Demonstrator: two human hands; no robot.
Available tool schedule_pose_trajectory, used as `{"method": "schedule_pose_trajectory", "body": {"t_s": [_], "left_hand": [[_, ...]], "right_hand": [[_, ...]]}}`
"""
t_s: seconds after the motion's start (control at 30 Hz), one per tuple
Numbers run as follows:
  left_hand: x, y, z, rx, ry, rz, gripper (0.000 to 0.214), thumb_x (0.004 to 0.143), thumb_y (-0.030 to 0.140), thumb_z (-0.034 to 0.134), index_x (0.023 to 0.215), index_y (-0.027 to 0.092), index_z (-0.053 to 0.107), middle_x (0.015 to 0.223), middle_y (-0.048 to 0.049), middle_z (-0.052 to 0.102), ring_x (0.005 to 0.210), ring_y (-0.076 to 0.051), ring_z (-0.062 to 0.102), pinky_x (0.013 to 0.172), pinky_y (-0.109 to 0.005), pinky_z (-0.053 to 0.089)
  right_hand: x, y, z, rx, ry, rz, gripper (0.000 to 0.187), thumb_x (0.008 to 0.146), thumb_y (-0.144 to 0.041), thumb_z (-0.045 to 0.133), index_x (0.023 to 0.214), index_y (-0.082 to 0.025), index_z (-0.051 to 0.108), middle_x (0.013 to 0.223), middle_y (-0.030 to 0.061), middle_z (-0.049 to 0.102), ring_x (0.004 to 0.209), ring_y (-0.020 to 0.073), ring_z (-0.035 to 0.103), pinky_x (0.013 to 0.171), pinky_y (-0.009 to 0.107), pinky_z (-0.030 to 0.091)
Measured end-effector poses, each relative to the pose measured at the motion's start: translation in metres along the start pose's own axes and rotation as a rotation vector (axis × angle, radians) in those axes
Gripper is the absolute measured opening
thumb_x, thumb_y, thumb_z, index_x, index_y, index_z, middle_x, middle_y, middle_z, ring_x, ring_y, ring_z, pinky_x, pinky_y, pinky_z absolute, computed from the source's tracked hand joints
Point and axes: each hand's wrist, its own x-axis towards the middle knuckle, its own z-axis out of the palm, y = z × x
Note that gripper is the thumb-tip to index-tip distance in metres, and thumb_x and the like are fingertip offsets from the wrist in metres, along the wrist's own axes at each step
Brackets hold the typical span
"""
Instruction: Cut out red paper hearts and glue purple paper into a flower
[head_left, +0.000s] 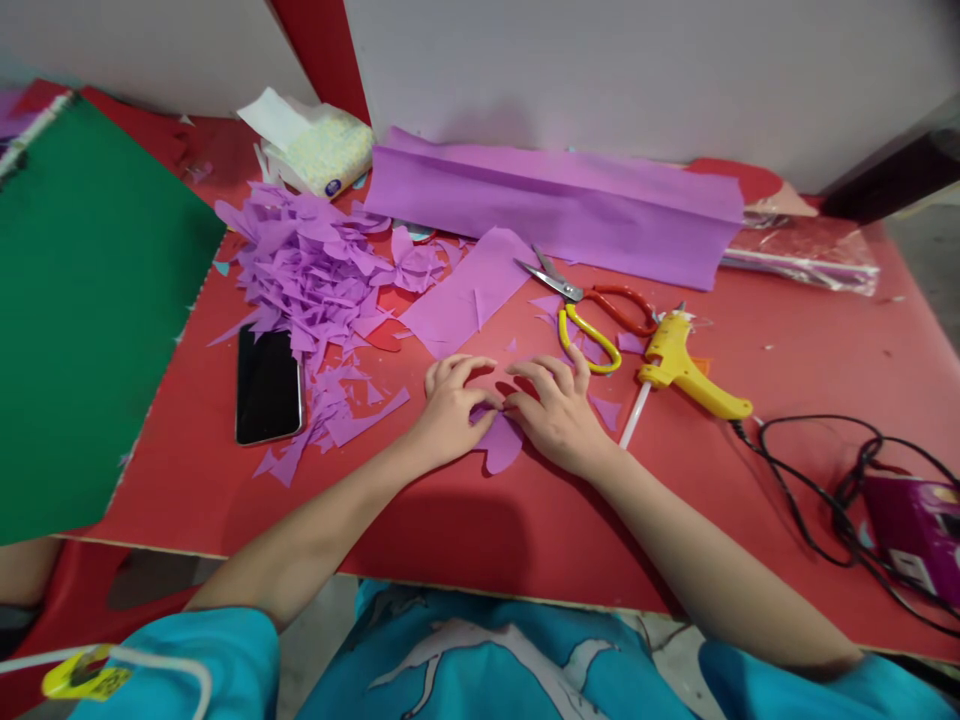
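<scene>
A small purple paper piece (pixel 501 447) with rounded edges is pinched between my two hands, low over the red table. My left hand (pixel 459 405) grips its left side with thumb and index finger. My right hand (pixel 553 405) pinches the same piece from the right, its other fingers raised and curled. Just beyond my right hand lie scissors (pixel 574 295) with one red and one yellow handle, blades spread. A flat purple paper strip (pixel 474 290) rests past my left hand. The top of the held piece is hidden by my fingers.
Cut purple paper pieces (pixel 307 260) are heaped at left, by a phone (pixel 268 385) and a tissue pack (pixel 326 150). Folded purple paper (pixel 555 205) lies at the back. At right are a yellow glue gun (pixel 686 365), its black cable and a purple box (pixel 911 530). A green board (pixel 90 320) overhangs left.
</scene>
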Motion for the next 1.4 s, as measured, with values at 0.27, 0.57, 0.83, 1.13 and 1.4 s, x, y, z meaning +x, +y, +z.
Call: {"method": "schedule_pose_trajectory", "body": {"t_s": [0.27, 0.57, 0.83, 1.13, 1.4], "left_hand": [[0.0001, -0.0009, 0.0015, 0.004, 0.006, 0.01, 0.008, 0.076, 0.022, 0.06, 0.074, 0.023, 0.069, 0.117, -0.0035, 0.055, 0.114, -0.024, 0.041, 0.097, -0.045, 0.029], [0.0017, -0.0044, -0.0008, -0.043, 0.249, -0.161, 0.017, 0.079, 0.028, 0.057, 0.092, 0.017, 0.057, 0.115, -0.0106, 0.05, 0.111, -0.023, 0.044, 0.098, -0.041, 0.033], [0.0025, -0.0024, -0.0049, -0.116, 0.143, -0.199, 0.02, 0.083, 0.024, 0.051, 0.064, 0.017, 0.055, 0.118, -0.0064, 0.05, 0.115, -0.023, 0.04, 0.1, -0.044, 0.031], [0.0045, -0.0014, -0.0063, -0.13, 0.172, -0.21, 0.021, 0.081, 0.021, 0.052, 0.061, 0.018, 0.054, 0.115, -0.0052, 0.054, 0.112, -0.022, 0.044, 0.098, -0.043, 0.033], [0.0006, 0.0011, -0.0055, 0.09, 0.336, -0.207, 0.004, 0.077, 0.022, 0.056, 0.076, 0.02, 0.06, 0.114, -0.007, 0.052, 0.111, -0.025, 0.043, 0.094, -0.044, 0.031]], "right_hand": [[0.0012, -0.001, -0.0005, -0.022, -0.02, -0.043, 0.015, 0.086, -0.018, 0.046, 0.083, -0.019, 0.061, 0.109, 0.0076, 0.057, 0.107, 0.0231, 0.039, 0.103, 0.054, 0.017], [0.0025, -0.0011, -0.0013, 0.002, 0.095, 0.091, 0.012, 0.084, -0.019, 0.046, 0.078, -0.018, 0.057, 0.103, 0.0086, 0.057, 0.103, 0.0234, 0.042, 0.102, 0.052, 0.019], [0.0018, -0.0008, -0.0023, 0.075, 0.141, 0.171, 0.01, 0.084, -0.021, 0.048, 0.077, -0.019, 0.055, 0.102, 0.0078, 0.054, 0.103, 0.0233, 0.044, 0.102, 0.05, 0.021], [0.0024, 0.0017, -0.0034, 0.238, 0.144, 0.25, 0.008, 0.083, -0.019, 0.047, 0.079, -0.018, 0.053, 0.104, 0.0094, 0.052, 0.099, 0.0239, 0.046, 0.095, 0.053, 0.028], [0.0026, 0.0014, -0.0018, 0.18, 0.024, 0.197, 0.01, 0.083, -0.02, 0.05, 0.078, -0.02, 0.059, 0.106, 0.0077, 0.054, 0.103, 0.0247, 0.043, 0.099, 0.054, 0.02]]}}
